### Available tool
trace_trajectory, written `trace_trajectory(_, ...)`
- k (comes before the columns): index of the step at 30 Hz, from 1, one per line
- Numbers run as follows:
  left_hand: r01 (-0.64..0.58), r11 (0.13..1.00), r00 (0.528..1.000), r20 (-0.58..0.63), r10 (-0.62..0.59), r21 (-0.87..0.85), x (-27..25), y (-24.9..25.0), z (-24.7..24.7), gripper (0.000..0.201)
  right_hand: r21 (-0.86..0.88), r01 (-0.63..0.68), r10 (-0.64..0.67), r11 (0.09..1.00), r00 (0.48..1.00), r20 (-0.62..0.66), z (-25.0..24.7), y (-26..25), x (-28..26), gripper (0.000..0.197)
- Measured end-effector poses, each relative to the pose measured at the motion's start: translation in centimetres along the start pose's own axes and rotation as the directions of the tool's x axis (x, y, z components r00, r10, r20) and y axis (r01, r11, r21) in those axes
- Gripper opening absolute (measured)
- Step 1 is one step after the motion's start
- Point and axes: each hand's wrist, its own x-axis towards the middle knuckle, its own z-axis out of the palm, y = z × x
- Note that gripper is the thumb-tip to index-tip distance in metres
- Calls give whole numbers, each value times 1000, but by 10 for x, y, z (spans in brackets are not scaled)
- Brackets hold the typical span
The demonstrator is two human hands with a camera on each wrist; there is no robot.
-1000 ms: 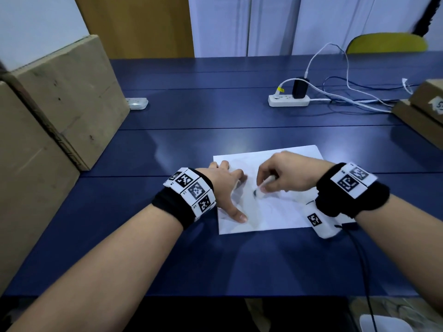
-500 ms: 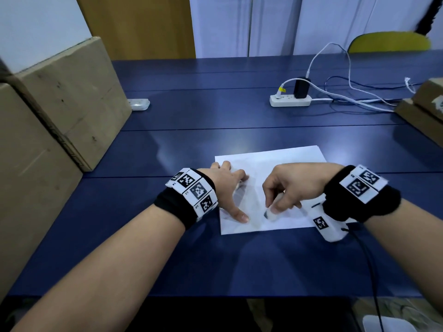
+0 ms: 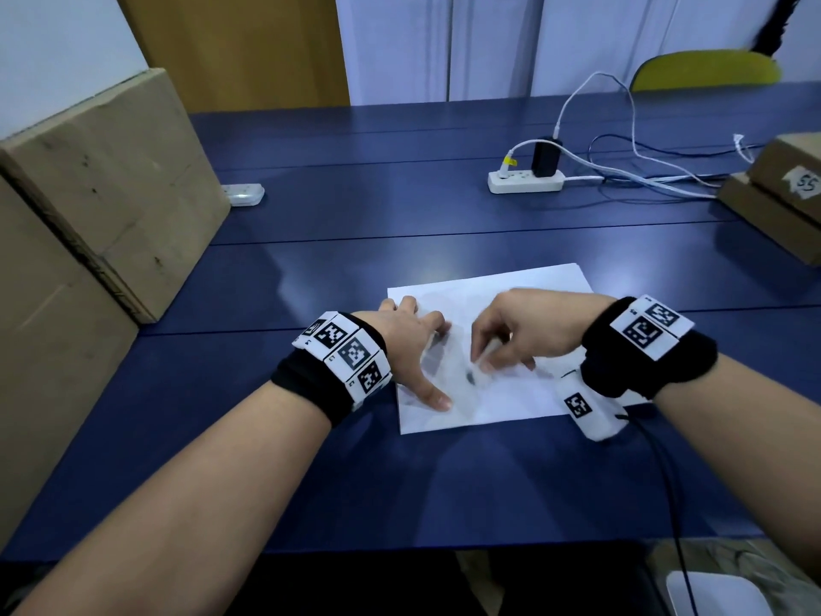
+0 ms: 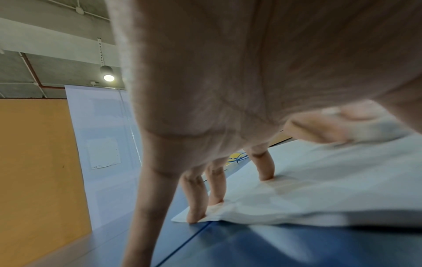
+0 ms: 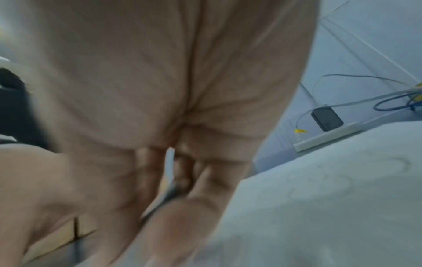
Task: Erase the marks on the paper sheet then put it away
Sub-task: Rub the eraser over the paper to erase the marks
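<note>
A white paper sheet (image 3: 524,393) lies flat on the blue table (image 3: 355,269) in front of me. My left hand (image 3: 411,349) rests on its left part with fingers spread straight, the fingertips (image 4: 266,176) pressing the paper sheet (image 4: 319,180) down. My right hand (image 3: 511,335) is over the sheet's middle and pinches a small white eraser (image 3: 482,360) with a dark tip against the paper. The right wrist view is blurred: curled fingers (image 5: 182,173), the paper sheet (image 5: 331,207) with faint ring-shaped traces. A dark smudge shows on the sheet by the eraser.
Large cardboard boxes (image 3: 102,188) stand at the table's left. A white power strip (image 3: 526,180) with a black charger and trailing cables lies at the back right. More cardboard boxes (image 3: 782,193) sit at the right edge. A small white case (image 3: 242,194) lies near the left boxes.
My right hand with the eraser went down toward the sheet's near edge, then back up toward its middle, rubbing. The left hand stayed pressed on the paper.
</note>
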Motion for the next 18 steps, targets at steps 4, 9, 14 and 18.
trace_trajectory(4, 0, 1000, 1000, 1, 0, -7, 0, -1, 0, 115, -6, -58, 55, 998, 970, -235, -4, 6, 6, 6)
trace_trajectory(9, 0, 1000, 1000, -1, 0, -16, -1, -1, 0, 116, 77, -10, -5, 997, 980, 200, 2, -4, -11, 15)
trace_trajectory(14, 3, 1000, 1000, 7, -3, -14, 0, 0, 0, 115, 37, -39, 46, 999, 977, -206, 0, 7, -1, 11)
trace_trajectory(18, -2, 1000, 1000, -4, 2, -16, 0, -1, 0, 116, 78, -17, 13, 997, 999, 44, 1, 1, -11, 10)
